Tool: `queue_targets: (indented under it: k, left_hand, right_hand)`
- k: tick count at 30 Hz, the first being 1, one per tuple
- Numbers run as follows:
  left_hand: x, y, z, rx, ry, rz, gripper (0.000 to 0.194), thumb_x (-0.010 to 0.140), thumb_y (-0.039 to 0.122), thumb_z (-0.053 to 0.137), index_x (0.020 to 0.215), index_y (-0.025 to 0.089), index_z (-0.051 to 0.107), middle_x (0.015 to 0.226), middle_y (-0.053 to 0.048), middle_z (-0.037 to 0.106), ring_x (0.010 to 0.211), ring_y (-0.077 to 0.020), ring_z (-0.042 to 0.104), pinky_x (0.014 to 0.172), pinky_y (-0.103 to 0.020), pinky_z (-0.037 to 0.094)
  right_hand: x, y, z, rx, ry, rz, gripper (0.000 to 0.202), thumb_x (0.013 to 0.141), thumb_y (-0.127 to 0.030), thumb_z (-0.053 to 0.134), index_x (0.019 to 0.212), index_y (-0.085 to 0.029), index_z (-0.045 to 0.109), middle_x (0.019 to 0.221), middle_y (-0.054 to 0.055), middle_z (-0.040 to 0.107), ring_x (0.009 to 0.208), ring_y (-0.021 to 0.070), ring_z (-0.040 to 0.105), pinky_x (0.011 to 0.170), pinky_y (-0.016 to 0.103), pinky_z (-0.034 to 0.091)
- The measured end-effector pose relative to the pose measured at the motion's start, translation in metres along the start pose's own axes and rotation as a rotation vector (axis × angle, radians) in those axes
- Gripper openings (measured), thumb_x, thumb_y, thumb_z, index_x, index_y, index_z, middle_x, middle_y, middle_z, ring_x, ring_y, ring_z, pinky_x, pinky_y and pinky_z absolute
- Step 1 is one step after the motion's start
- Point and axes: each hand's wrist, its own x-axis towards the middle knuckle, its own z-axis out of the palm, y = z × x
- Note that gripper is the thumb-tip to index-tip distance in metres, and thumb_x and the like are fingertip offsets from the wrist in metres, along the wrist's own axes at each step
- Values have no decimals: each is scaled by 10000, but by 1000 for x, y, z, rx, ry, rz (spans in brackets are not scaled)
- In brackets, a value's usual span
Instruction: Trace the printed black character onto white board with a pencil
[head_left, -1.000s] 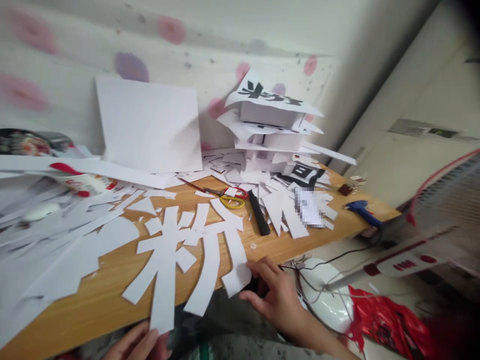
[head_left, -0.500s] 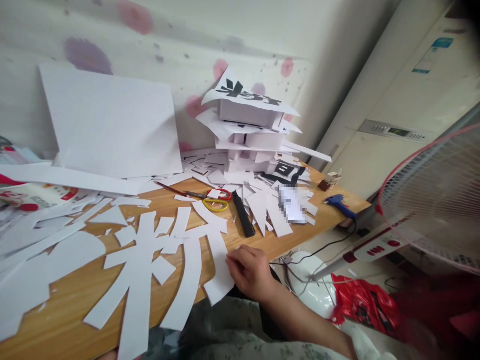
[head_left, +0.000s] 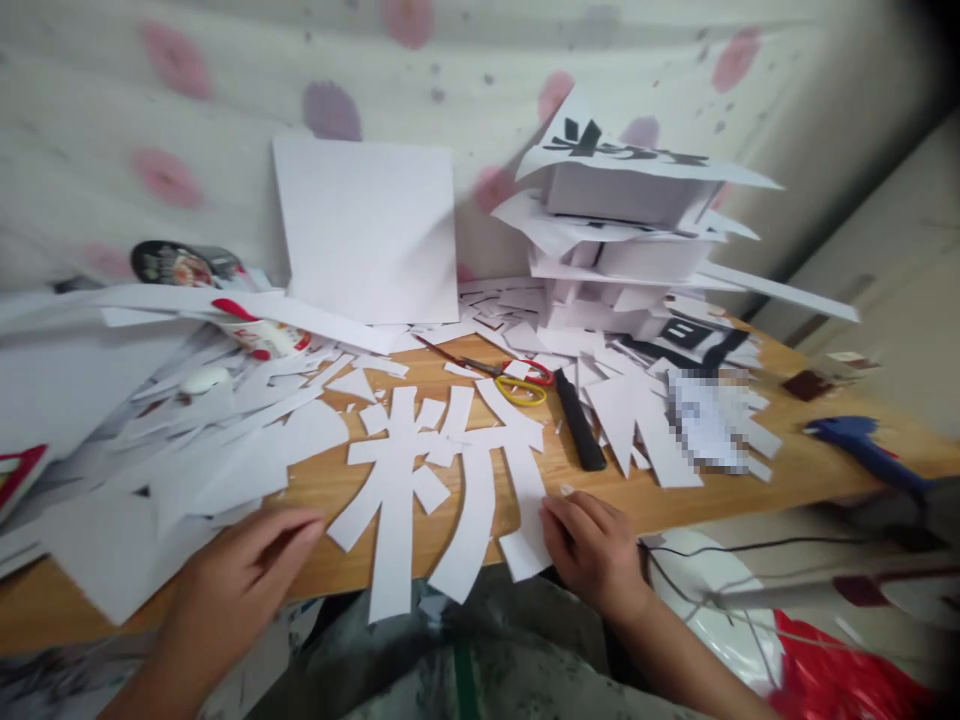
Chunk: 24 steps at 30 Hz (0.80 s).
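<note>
Flat white foam-board pieces (head_left: 394, 500) lie on the wooden table in the shape of a Chinese character. My right hand (head_left: 596, 550) has its fingers curled at the edge of the rightmost cut piece (head_left: 529, 550), which overhangs the table's front edge. At the left, my left hand (head_left: 244, 570) hovers by the table edge, thumb and fingers loosely together, nothing visible in them. Its nearest neighbours are the character's left stroke and some white offcuts (head_left: 240, 470). Behind the character lie scissors (head_left: 517, 385) with red and yellow handles and a black cutter-like tool (head_left: 579, 420).
A stack of white box-like letters and printed sheets (head_left: 630, 200) stands at the back right. A white board (head_left: 367, 230) leans on the wall. A blue glue gun (head_left: 862, 445) lies at the right edge, its cord hanging down. A white cup (head_left: 266, 335) lies among scraps.
The view has swung left, so the scene sits further right. My left hand now shows almost whole, when only a bit showed before. My right hand stays at the same piece.
</note>
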Motion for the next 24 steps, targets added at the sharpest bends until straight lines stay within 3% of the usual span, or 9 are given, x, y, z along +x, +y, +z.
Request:
queue_targets:
  k: [3, 6, 10, 24]
  left_hand:
    - [15, 11, 9, 94, -45, -10, 337, 782, 531, 586, 919, 243, 696, 866, -13, 705, 622, -165, 608, 600, -270, 493]
    - [16, 15, 18, 151, -90, 67, 346, 759, 498, 628, 989, 245, 683, 964, -27, 676, 772, -194, 627, 704, -294, 505]
    - [6, 13, 23, 200, -52, 126, 303, 772, 447, 635, 996, 246, 668, 965, -36, 667, 929, -232, 611, 810, -331, 485]
    - [-4, 12, 27, 195, -3, 105, 259, 785, 385, 630, 1008, 252, 639, 925, -24, 669, 801, -199, 625, 713, -298, 492]
  right_hand:
    - [-3, 2, -1, 4, -25, -13, 92, 892, -143, 544, 910, -159, 633, 724, 55, 647, 645, 158, 608, 602, 270, 477]
    - [-6, 4, 0, -6, -22, -23, 90, 884, -145, 563, 937, -172, 630, 744, 50, 662, 652, 157, 617, 615, 270, 485]
    - [-7, 5, 2, -8, -12, -26, 109, 879, -146, 571, 959, -189, 630, 777, 55, 681, 666, 163, 633, 626, 274, 496]
    - [-8, 6, 2, -3, 19, -42, 109, 880, -137, 577, 975, -176, 611, 782, 60, 671, 687, 164, 631, 641, 279, 508]
